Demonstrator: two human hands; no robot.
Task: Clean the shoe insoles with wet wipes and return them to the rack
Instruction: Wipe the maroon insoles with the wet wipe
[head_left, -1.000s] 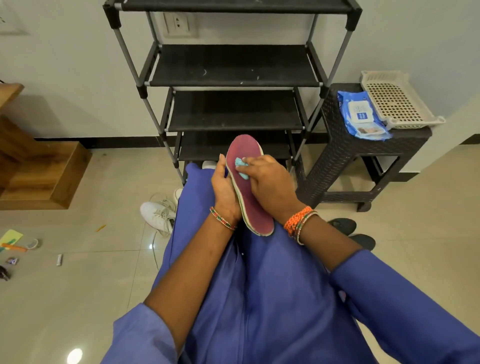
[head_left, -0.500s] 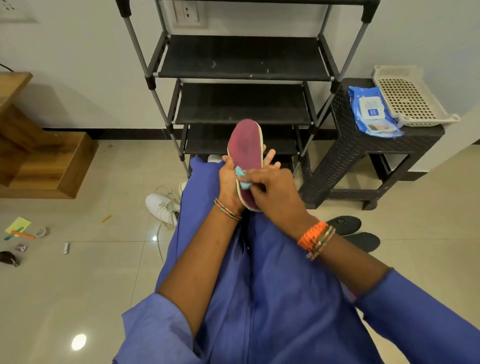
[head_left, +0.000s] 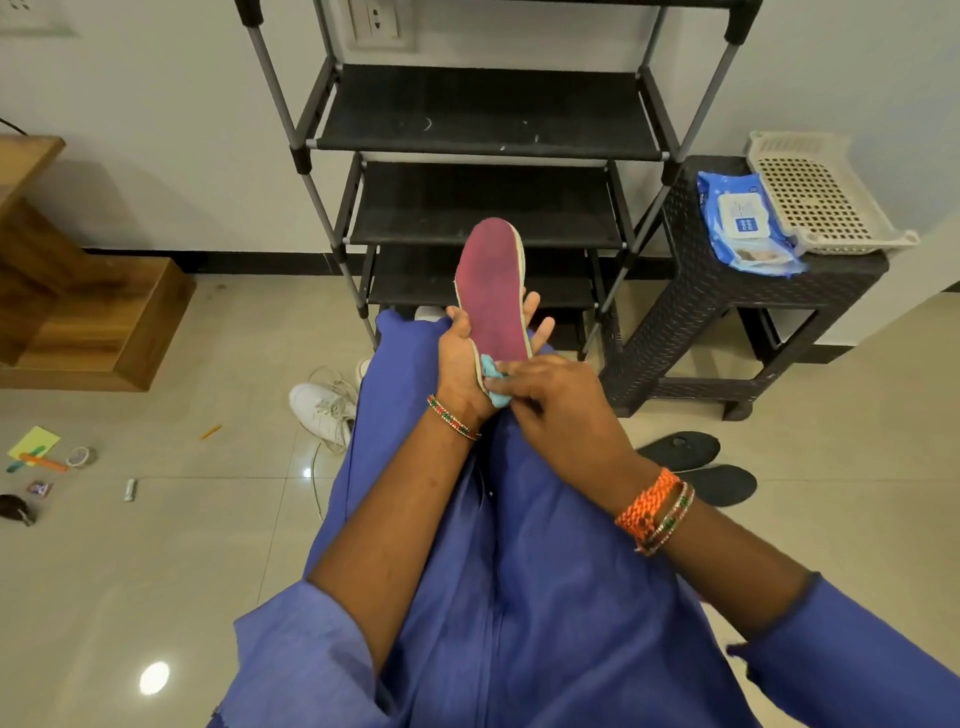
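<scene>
Head view, the only one I have: the maroon insole (head_left: 493, 291) stands nearly upright over my lap, toe pointing to twelve o'clock. My left hand (head_left: 460, 358) grips it round the heel half, thumb on the near edge, fingertips showing behind at three o'clock of it. My right hand (head_left: 550, 395) pinches a crumpled blue wet wipe (head_left: 492, 379) against the heel.

I judge the insole light, thin and bendy, the damp face possibly slick; holding it by the edges at mid-length should stop it folding under the wiping pressure. The wipe is soft and limp.

The black shoe rack (head_left: 488, 150) stands at twelve o'clock, its shelves bare where I see them, the way to them open. At two o'clock a dark wicker stool (head_left: 727, 312) carries the wipes packet (head_left: 743, 223) and a white basket (head_left: 826, 208). White sneakers (head_left: 322, 410) lie at nine o'clock of my knees, two dark insoles (head_left: 696, 467) at four o'clock on the floor.
</scene>
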